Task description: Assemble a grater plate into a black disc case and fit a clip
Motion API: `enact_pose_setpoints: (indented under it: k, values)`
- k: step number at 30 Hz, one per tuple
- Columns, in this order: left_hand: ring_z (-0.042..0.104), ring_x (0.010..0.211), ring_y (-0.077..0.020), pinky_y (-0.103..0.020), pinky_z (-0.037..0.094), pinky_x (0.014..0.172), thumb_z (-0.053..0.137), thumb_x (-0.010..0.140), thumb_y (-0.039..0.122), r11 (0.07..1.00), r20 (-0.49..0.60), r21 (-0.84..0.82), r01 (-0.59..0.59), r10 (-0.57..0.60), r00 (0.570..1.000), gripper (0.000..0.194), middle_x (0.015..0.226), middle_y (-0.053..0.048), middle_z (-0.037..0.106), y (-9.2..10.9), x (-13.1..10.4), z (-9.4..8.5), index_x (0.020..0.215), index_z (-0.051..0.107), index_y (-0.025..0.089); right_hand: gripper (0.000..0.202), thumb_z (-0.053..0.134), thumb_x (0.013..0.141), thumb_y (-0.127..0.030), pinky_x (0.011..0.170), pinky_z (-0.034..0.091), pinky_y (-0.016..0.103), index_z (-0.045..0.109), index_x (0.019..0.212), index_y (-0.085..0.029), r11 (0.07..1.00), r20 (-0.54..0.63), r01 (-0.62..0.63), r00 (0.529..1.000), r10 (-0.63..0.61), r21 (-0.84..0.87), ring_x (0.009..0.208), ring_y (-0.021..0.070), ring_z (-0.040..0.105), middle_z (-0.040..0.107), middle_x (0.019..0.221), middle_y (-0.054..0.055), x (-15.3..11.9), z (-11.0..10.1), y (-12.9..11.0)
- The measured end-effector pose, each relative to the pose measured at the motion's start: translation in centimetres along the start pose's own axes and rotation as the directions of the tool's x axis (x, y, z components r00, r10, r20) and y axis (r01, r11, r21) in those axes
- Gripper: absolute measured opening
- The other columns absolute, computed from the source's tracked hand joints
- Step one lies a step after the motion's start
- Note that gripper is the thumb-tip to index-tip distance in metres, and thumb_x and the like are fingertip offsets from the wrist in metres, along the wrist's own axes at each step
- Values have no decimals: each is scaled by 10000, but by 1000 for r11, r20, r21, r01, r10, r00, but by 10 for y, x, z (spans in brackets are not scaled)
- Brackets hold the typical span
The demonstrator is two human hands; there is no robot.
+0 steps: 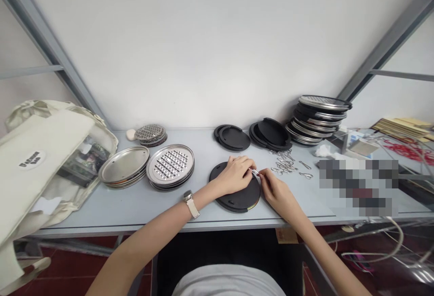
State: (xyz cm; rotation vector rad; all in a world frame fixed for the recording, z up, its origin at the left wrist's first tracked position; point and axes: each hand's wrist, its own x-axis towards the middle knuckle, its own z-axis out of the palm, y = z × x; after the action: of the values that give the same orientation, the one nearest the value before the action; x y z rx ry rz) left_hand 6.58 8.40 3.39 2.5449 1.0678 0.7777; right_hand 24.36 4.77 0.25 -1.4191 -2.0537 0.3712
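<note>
Left hand (pixel 237 175) is bracing black disc (pixel 241 199), can't tell its grip; right hand (pixel 278 196) is pinching small metal piece (pixel 255 172), seemingly working it near disc edge; next move is probably needing steadiness.

The central disc (pixel 235 200) is finished in plain black, with a yellow streak shown at its near edge. The loose clips (pixel 305 165) are silver-coloured. The silver grater plate (pixel 172 164) is patterned with rows of dark slots. Silver and black are alternated in the tall stack (pixel 317 122). The tabletop (pixel 132 208) is coloured pale grey, the bag (pixel 44 138) cream, and the cords (pixel 403 148) bright red.
</note>
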Motion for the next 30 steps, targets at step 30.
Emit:
enact_pose_setpoints:
  k: [30]
  values:
    - [513, 1048, -209, -366, 358, 973, 524, 826, 204, 997, 16, -67, -42, 43, 999, 235, 1082, -43, 538, -1, -1, 1, 1058, 487, 215, 255, 403, 946, -417, 550, 384, 256, 479, 806, -218, 973, 54, -32, 998, 20, 228, 561, 138, 450, 497, 621, -31, 7, -6, 5]
